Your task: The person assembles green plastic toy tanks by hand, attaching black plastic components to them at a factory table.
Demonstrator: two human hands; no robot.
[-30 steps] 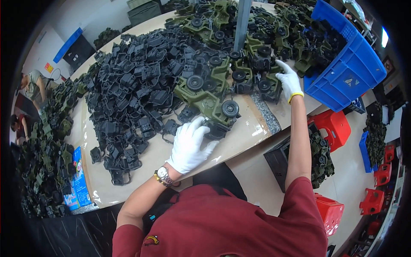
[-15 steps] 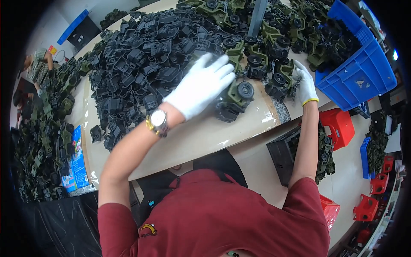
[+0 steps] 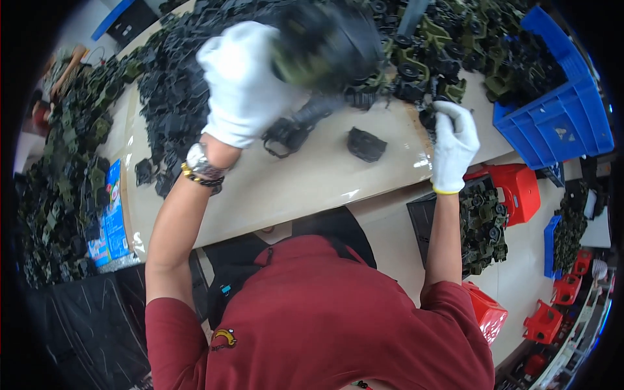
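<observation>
My left hand, in a white glove, is raised over the table and closed round a green and black toy vehicle, which is smeared by motion. My right hand, gloved too, hovers at the table's right edge with its fingers curled together. Its fingertips meet a dark piece beside the pile; what they grip is too small to make out. Between the hands a loose black plastic part lies on the table. Closer to my left wrist is another black part, blurred.
A heap of black plastic parts covers the table's left. Green toy vehicles crowd the far right around a grey post. A blue crate tilts at the right edge. Red stools stand beyond the edge.
My left hand has moved left and lifted a toy vehicle off the table. Loose black parts now show where it was. My right hand has drawn slightly nearer, its fingers curling in.
</observation>
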